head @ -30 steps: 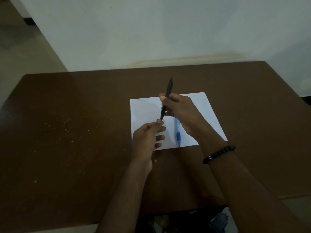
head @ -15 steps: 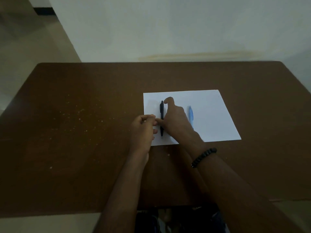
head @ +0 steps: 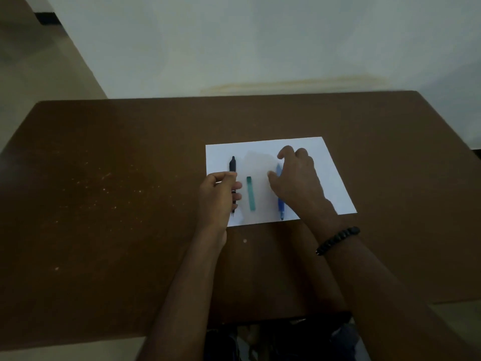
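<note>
A white sheet of paper (head: pixel 320 157) lies on the brown table (head: pixel 117 204). Three things lie side by side on it: a black pen (head: pixel 232 165) at the left, a short green stick (head: pixel 251 194) in the middle and a blue pen (head: pixel 280 207) at the right. My left hand (head: pixel 218 196) lies over the middle of the black pen with fingers curled, thumb and forefinger together; whether they pinch the pen is hidden. My right hand (head: pixel 296 183) hovers over the blue pen with fingers arched and apart, holding nothing. It hides most of that pen.
A pale wall (head: pixel 260 43) rises just behind the table's far edge. Light specks dot the table's left half (head: pixel 104 188). A black bead bracelet (head: pixel 338 239) sits on my right wrist. The floor (head: pixel 33 74) shows at the far left.
My right hand laid the black pen on the paper, let go and moved right over the blue pen. My left hand stayed curled by the black pen. The green stick has come into sight.
</note>
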